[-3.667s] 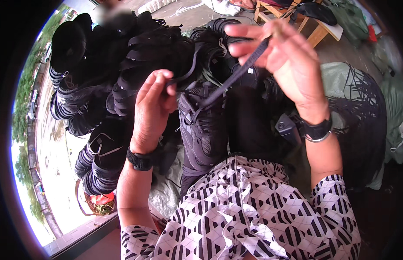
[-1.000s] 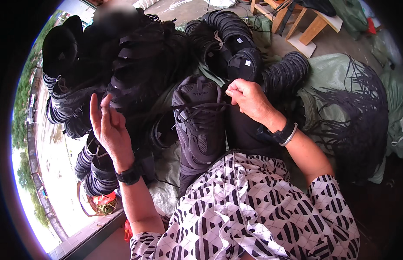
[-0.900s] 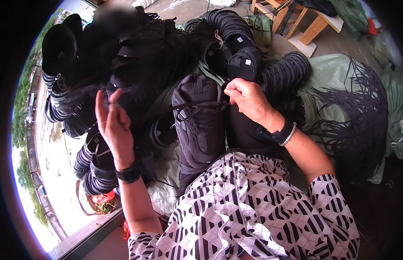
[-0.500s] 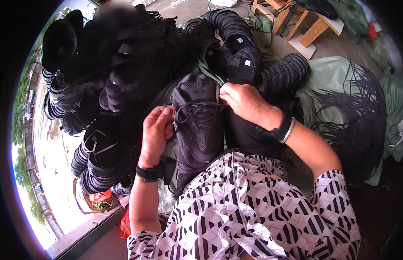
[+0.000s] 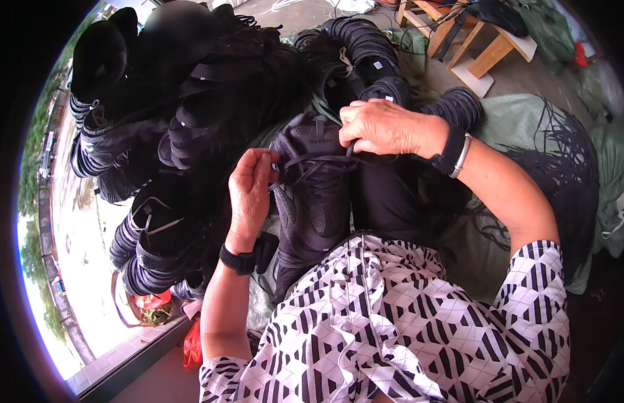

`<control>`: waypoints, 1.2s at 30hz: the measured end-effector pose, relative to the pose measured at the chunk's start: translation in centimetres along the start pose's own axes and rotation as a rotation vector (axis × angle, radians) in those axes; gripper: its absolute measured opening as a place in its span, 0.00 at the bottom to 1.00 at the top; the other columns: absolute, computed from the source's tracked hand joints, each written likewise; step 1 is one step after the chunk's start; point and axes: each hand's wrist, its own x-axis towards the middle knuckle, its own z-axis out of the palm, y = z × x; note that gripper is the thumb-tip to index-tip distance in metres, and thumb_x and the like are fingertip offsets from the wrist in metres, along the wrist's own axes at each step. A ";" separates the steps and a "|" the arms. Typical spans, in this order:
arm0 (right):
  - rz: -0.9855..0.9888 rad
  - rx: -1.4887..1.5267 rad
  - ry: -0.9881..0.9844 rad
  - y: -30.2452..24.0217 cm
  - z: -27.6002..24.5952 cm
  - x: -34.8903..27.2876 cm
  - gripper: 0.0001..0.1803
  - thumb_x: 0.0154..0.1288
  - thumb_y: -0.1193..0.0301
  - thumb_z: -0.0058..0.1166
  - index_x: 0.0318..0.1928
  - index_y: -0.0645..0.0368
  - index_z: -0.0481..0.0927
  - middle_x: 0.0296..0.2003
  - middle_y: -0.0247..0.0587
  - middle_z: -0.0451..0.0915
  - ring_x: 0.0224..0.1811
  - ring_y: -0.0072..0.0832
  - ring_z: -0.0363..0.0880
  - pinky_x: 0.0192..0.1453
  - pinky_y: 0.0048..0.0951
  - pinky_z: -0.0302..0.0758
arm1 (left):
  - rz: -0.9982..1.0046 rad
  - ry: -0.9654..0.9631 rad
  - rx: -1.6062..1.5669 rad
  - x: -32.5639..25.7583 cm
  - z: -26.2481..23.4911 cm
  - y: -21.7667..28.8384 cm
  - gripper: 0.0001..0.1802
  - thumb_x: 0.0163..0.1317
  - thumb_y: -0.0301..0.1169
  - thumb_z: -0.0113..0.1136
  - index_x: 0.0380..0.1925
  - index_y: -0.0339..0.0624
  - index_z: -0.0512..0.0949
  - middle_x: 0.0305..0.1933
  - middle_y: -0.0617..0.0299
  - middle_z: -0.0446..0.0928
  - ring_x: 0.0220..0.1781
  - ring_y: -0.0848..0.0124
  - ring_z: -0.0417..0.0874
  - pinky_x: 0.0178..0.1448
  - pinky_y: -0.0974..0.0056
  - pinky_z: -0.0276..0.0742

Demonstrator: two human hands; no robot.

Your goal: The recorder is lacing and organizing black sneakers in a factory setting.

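Observation:
On my lap rests a black shoe upper [image 5: 317,201] with a mesh toe, its tongue pointing away from me. A black shoelace [image 5: 312,160] crosses its upper eyelets in loose strands. At the upper's left edge, my left hand [image 5: 250,191] pinches the shoelace between thumb and fingertips; a small pale bit shows by them. My right hand [image 5: 389,127] is bent over the upper's right edge beside the tongue, thumb and fingers closed where the lace reaches that side. Its fingertips partly hide what they grip.
Large stacks of black shoe uppers [image 5: 218,101] rise at the left and ahead. To the right, loose black laces [image 5: 560,174] lie over a pale green sack [image 5: 507,114]. A wooden stool [image 5: 490,57] stands at the far right. A red bag [image 5: 192,346] is near my left elbow.
My right hand has turned more sideways over the upper's right edge, its forearm shifting outward. My left hand has moved slightly right and up, still pinching at the left edge.

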 end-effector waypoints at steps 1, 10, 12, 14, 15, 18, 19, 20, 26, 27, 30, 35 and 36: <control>0.032 0.192 -0.101 0.6 -0.2 0.4 0.06 0.53 0.70 0.59 0.30 0.57 0.79 0.34 0.39 0.79 0.41 0.38 0.78 0.45 0.37 0.72 | -0.103 -0.022 -0.119 0.1 0.2 0.3 0.10 0.70 0.32 0.48 0.37 0.38 0.76 0.30 0.69 0.74 0.27 0.83 0.70 0.31 0.76 0.68; 0.542 0.400 -0.186 -0.2 2.0 1.9 0.07 0.49 0.72 0.59 0.22 0.62 0.76 0.36 0.49 0.80 0.48 0.44 0.76 0.53 0.35 0.72 | -0.123 -0.148 -0.069 0.4 0.5 -0.4 0.14 0.69 0.37 0.52 0.27 0.42 0.73 0.22 0.79 0.62 0.26 0.87 0.58 0.29 0.77 0.54; 0.548 0.443 -0.113 0.2 2.9 1.8 0.08 0.50 0.72 0.59 0.23 0.63 0.76 0.35 0.49 0.80 0.48 0.41 0.77 0.52 0.34 0.72 | -0.101 -0.173 -0.093 0.5 0.4 -0.3 0.14 0.68 0.37 0.53 0.25 0.42 0.72 0.23 0.80 0.62 0.26 0.87 0.58 0.30 0.77 0.54; 0.635 0.636 0.018 1.0 2.4 2.3 0.11 0.55 0.68 0.60 0.26 0.64 0.77 0.33 0.43 0.81 0.45 0.31 0.78 0.49 0.30 0.73 | -0.137 -0.182 -0.151 0.3 0.1 -0.7 0.14 0.68 0.36 0.53 0.25 0.41 0.72 0.23 0.80 0.63 0.27 0.87 0.58 0.32 0.77 0.55; 0.737 0.832 0.242 3.0 2.5 2.1 0.12 0.57 0.64 0.60 0.30 0.62 0.79 0.33 0.37 0.80 0.42 0.23 0.77 0.45 0.27 0.73 | -0.140 -0.175 -0.154 0.3 0.0 -0.9 0.14 0.68 0.36 0.53 0.25 0.41 0.72 0.23 0.80 0.63 0.27 0.87 0.58 0.32 0.77 0.55; 0.942 0.963 0.842 7.9 -1.3 1.0 0.11 0.57 0.65 0.61 0.37 0.59 0.80 0.34 0.32 0.79 0.37 0.19 0.76 0.41 0.27 0.72 | -0.142 -0.201 -0.131 0.5 -0.1 -1.3 0.12 0.66 0.34 0.56 0.26 0.38 0.73 0.25 0.77 0.65 0.30 0.85 0.62 0.35 0.75 0.61; 0.919 0.781 0.765 9.7 -0.7 0.1 0.11 0.56 0.64 0.61 0.34 0.60 0.80 0.31 0.34 0.80 0.34 0.23 0.77 0.39 0.28 0.73 | -0.121 -0.230 -0.128 0.7 -0.2 -1.6 0.12 0.66 0.34 0.56 0.27 0.38 0.74 0.25 0.77 0.66 0.31 0.85 0.63 0.36 0.75 0.62; 0.890 0.603 0.682 10.4 -0.1 0.0 0.12 0.55 0.64 0.60 0.30 0.61 0.81 0.27 0.36 0.81 0.31 0.26 0.78 0.38 0.29 0.74 | -0.102 -0.256 -0.126 0.9 -0.3 -1.8 0.11 0.66 0.33 0.56 0.28 0.38 0.75 0.26 0.76 0.66 0.31 0.84 0.64 0.37 0.75 0.62; 0.608 0.819 0.322 1.1 0.7 3.2 0.05 0.58 0.73 0.59 0.33 0.61 0.79 0.25 0.32 0.78 0.26 0.17 0.76 0.31 0.21 0.74 | -0.150 -0.272 -0.163 0.3 -1.0 -1.7 0.13 0.68 0.35 0.53 0.28 0.38 0.75 0.27 0.76 0.68 0.33 0.85 0.64 0.39 0.75 0.62; 0.529 0.721 0.283 -0.5 0.7 3.9 0.04 0.57 0.74 0.58 0.32 0.61 0.79 0.24 0.31 0.78 0.26 0.16 0.75 0.31 0.21 0.73 | -0.196 -0.273 -0.230 0.3 -0.9 -1.2 0.13 0.68 0.35 0.53 0.28 0.38 0.75 0.27 0.77 0.68 0.33 0.85 0.64 0.39 0.75 0.62; 0.385 0.468 0.245 -2.9 2.0 5.3 0.05 0.54 0.74 0.59 0.31 0.61 0.79 0.19 0.32 0.74 0.22 0.14 0.71 0.29 0.21 0.69 | -0.240 -0.261 -0.283 0.6 -0.4 -0.9 0.13 0.67 0.36 0.53 0.29 0.38 0.76 0.27 0.78 0.67 0.32 0.86 0.63 0.38 0.76 0.62; 0.494 0.518 0.112 -3.7 2.3 6.3 0.07 0.51 0.70 0.56 0.33 0.53 0.82 0.21 0.38 0.79 0.26 0.32 0.79 0.33 0.31 0.74 | -0.267 -0.195 -0.212 0.5 0.0 -0.9 0.12 0.65 0.35 0.55 0.28 0.38 0.77 0.25 0.76 0.68 0.29 0.83 0.65 0.36 0.74 0.62; 0.479 0.539 0.084 -3.8 2.3 6.3 0.07 0.51 0.70 0.56 0.33 0.53 0.82 0.21 0.39 0.78 0.25 0.32 0.79 0.33 0.31 0.74 | -0.272 -0.180 -0.171 0.4 -0.1 -1.2 0.11 0.63 0.34 0.57 0.27 0.39 0.77 0.24 0.74 0.69 0.29 0.80 0.67 0.37 0.71 0.64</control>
